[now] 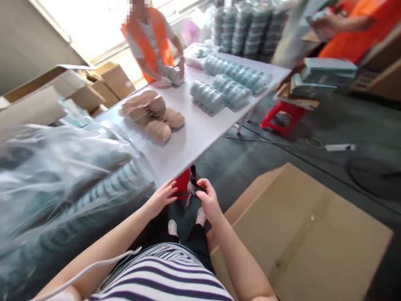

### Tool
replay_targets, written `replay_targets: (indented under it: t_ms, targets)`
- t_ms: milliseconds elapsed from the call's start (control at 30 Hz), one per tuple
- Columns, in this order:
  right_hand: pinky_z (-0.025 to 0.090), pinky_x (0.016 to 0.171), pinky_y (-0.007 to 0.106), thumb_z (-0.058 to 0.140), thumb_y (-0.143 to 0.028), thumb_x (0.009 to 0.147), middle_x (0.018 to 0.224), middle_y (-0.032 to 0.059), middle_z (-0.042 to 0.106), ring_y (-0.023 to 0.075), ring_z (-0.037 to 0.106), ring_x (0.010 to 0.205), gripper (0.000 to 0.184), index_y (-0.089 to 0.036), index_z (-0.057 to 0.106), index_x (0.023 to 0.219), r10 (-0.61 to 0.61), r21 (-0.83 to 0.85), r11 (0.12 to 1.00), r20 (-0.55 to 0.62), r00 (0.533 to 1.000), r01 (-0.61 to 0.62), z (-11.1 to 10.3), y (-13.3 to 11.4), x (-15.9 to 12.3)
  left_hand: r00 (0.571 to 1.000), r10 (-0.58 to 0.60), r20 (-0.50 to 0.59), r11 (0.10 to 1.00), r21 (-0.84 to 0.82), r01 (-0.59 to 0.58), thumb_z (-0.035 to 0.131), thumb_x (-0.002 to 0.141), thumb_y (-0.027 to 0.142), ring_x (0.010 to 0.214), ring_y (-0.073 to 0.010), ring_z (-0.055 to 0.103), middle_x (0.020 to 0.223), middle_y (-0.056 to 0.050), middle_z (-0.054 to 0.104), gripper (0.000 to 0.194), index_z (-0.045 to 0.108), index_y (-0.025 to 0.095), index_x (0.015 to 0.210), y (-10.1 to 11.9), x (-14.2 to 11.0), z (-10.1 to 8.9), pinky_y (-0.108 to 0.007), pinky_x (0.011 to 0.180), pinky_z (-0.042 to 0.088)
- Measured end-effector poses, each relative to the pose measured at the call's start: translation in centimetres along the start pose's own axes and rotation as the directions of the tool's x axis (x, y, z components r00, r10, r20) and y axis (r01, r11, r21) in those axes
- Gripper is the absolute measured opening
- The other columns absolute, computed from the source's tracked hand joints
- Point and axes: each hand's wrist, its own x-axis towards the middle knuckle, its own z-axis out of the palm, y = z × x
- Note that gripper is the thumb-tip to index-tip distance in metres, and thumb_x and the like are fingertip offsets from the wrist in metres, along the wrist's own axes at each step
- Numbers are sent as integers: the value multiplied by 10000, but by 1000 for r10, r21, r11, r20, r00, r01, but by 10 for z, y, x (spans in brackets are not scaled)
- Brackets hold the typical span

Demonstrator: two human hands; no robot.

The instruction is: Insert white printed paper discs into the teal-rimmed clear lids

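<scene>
My right hand (207,199) is closed on a small dark dotted piece of fabric (192,186), held in front of me below the white table's (194,138) near corner. My left hand (163,196) reaches toward the same fabric with fingers stretched out, its fingertips close to it; I cannot tell if they touch. Both hands hover above my legs and shoes. A large clear plastic bag (62,179) full of stacked teal round items lies at my left.
A big cardboard box (307,238) stands at my right. On the table lie tan round discs (153,115) and rows of teal rounds (228,83). A person in an orange vest (150,42) works at the far end; another person's arm (344,21) is top right. A red stool (282,117) stands beyond.
</scene>
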Motion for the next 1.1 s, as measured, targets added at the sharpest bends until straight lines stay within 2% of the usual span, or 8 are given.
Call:
replay_targets:
  t_ms: [133,300,433,500,600,733,967,1100]
  targets:
    - [508,697,297,631,-337,683,885,10,621,188,604,801,247,-242,563,901,150,98,977,313,938,-189,78,-53,5,980,-24,198,729,-668,153,484,916,637,1014,-239,698,1200,-127,696,568,657,172,1193,33,-21,-9,-397,885,573]
    - [539,767,345,584,-424,765,964,46,657,220,634,899,239,-241,603,918,110,-58,993,255,961,-98,134,-46,13,993,52,-105,474,-873,-117,679,879,271,807,-159,718,930,-28,755,157,677,180,1007,37,-68,-55,-269,716,592]
    - [519,709,277,735,-411,736,900,27,658,173,618,815,315,-239,648,984,18,-339,939,215,976,57,170,-12,14,925,191,-329,465,-799,-381,813,751,264,803,-183,723,879,-32,755,273,701,172,983,27,-112,-102,-289,742,593]
    - [520,713,275,716,-454,789,884,22,659,161,619,787,312,-240,660,1008,15,-425,898,291,957,115,195,3,7,875,246,-416,498,-720,-483,854,703,288,842,-199,721,874,-46,755,326,727,156,973,23,-129,-120,-306,815,578]
    - [522,723,294,658,-489,858,881,34,671,167,625,777,316,-235,683,1045,160,-520,830,567,808,201,239,19,-10,837,284,-468,591,-602,-537,886,661,288,806,-182,699,865,-54,750,343,753,133,936,16,-144,-137,-272,776,557]
    - [498,702,273,701,-381,853,852,26,645,159,604,778,164,-237,713,932,39,-513,703,720,693,493,287,35,-21,835,227,-500,612,-594,-522,854,698,396,666,-136,645,793,-49,725,357,764,127,916,8,-155,-155,-228,629,528]
    - [453,629,259,639,-349,907,769,22,623,146,571,695,158,-243,752,880,-33,-444,627,805,592,640,319,38,-10,740,293,-606,620,-469,-629,858,662,450,578,-123,596,662,-32,677,351,727,135,743,14,-171,-185,-212,552,467]
    - [466,637,255,574,-383,947,799,38,637,152,596,717,253,-221,744,853,35,-432,603,854,519,671,324,36,-10,745,281,-604,601,-494,-628,891,602,430,534,-82,525,606,13,604,392,651,131,687,22,-175,-186,-191,528,404]
